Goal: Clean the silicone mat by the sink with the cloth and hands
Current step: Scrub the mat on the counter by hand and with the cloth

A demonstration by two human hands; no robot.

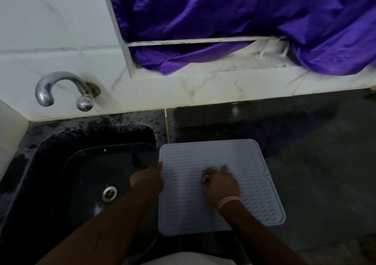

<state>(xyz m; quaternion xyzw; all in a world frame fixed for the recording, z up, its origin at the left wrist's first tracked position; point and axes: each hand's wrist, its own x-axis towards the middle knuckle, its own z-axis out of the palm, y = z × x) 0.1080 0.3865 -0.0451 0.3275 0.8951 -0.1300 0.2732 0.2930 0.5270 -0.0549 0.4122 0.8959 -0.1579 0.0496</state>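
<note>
A pale grey silicone mat (pixel 240 159) with wavy ridges lies flat on the dark counter, right beside the black sink (pixel 85 173). My left hand (pixel 147 176) grips the mat's left edge, thumb on top. My right hand (pixel 220 185) rests on the middle of the mat, closed on a small dark metallic scrubber (pixel 205 176) that shows at the fingertips. A pink band circles my right wrist. No cloth is in view.
A chrome tap (pixel 61 89) curves out of the white tiled wall above the sink. The sink drain (pixel 109 193) is open. Wet patches darken the counter (pixel 305 142) behind the mat. Purple fabric (pixel 244 20) hangs over the window ledge at the back.
</note>
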